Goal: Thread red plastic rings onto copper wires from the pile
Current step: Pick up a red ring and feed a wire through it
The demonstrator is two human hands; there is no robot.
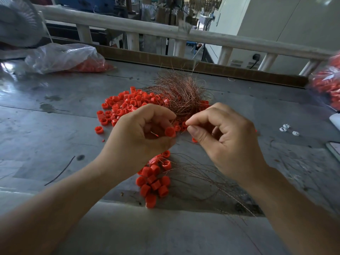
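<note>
My left hand (145, 129) grips a red plastic ring (170, 131) between its curled fingers and thumb, above the table. To its right, my right hand (220, 137) pinches a thin copper wire (185, 124) with thumb and forefinger, its tip close to the ring. Behind both hands lies a pile of loose red rings (125, 105) and a tangled bundle of copper wires (182, 92). Below my hands lies a cluster of red rings with wires through them (154, 181), their wire tails (211, 183) fanning to the right.
The grey worktable (55, 126) has a cardboard strip along its far edge. A clear bag of red rings (64, 57) lies at the back left, another bag (327, 83) at the right edge. Three small white parts (287, 128) sit at the right. A loose dark wire (60, 172) lies left.
</note>
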